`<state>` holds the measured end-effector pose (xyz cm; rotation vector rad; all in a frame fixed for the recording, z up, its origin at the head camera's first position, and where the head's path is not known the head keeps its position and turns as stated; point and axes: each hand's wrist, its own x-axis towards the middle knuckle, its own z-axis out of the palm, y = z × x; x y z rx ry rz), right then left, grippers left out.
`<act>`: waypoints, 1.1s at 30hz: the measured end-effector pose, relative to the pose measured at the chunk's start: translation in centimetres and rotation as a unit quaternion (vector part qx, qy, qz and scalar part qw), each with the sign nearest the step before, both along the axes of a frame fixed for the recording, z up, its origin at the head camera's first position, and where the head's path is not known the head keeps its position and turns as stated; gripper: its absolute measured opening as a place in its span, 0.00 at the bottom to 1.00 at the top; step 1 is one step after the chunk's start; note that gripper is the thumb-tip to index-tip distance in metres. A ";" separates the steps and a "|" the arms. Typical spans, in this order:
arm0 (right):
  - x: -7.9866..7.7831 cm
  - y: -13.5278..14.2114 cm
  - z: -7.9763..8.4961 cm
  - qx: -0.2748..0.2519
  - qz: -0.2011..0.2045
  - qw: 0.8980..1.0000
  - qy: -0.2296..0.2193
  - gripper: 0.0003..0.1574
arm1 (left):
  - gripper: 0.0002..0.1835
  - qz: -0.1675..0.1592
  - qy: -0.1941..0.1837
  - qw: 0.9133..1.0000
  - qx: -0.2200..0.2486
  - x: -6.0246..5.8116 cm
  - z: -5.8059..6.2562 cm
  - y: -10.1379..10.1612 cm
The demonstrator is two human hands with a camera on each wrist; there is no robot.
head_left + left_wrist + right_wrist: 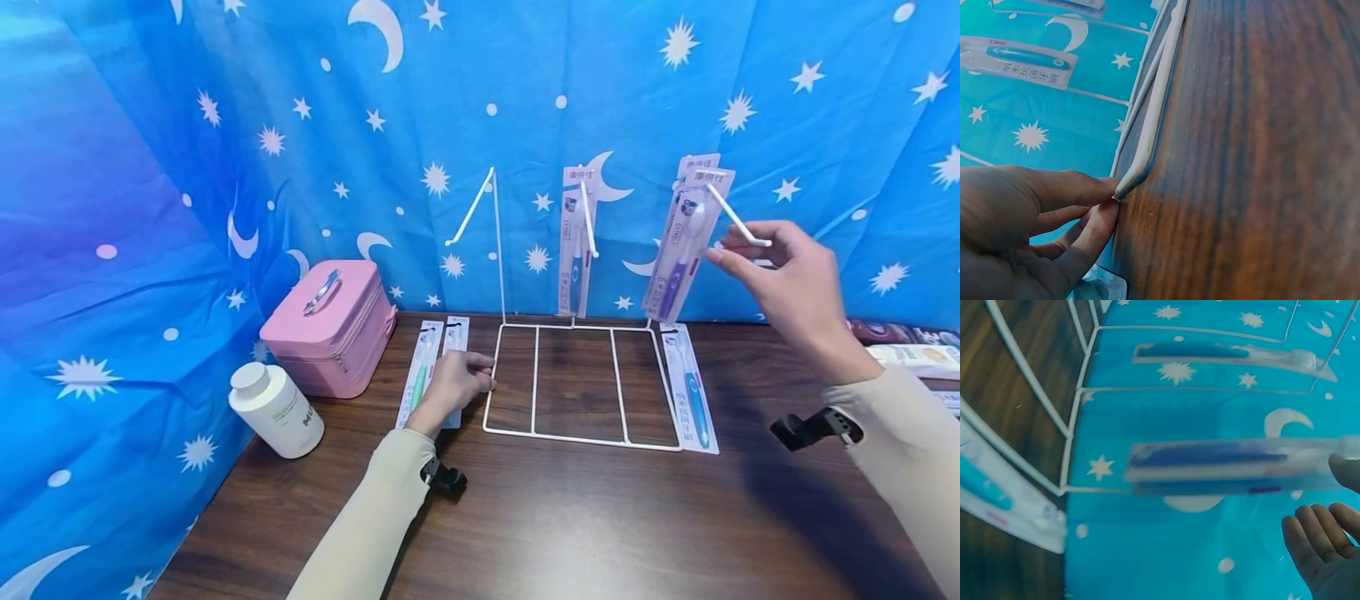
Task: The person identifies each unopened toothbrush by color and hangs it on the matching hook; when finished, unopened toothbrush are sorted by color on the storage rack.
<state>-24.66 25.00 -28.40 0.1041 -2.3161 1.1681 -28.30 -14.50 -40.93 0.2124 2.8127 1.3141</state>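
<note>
A white wire rack with three upright hooked arms stands on the table. At the left side of its base, my left hand pinches the wire between thumb and fingers; the left wrist view shows the fingertips at the wire's bent corner. From the rack's right arm hang two packaged toothbrushes, the front one purple. My right hand is beside them, its thumb overlapping the package edge in the right wrist view and its other fingers spread away from it. Another packaged toothbrush hangs on the middle arm.
A blue packaged toothbrush lies by the base's right side. Two more packages, one with a green toothbrush, lie at the left. Further left are a pink case and a white bottle. Tubes lie far right.
</note>
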 end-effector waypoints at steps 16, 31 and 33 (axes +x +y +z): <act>-2.3 3.7 -5.8 0.058 0.002 0.989 -0.135 0.42 | 0.14 0.000 0.002 1.000 0.001 -0.1 0.0 0.2; -4.8 3.0 -9.8 0.069 0.046 0.967 -0.241 0.45 | 0.15 -0.004 0.014 1.000 -0.003 -0.2 0.0 0.2; -4.9 3.0 -10.1 0.077 0.051 0.963 -0.254 0.45 | 0.15 -0.005 0.016 1.000 -0.006 -0.2 0.0 0.2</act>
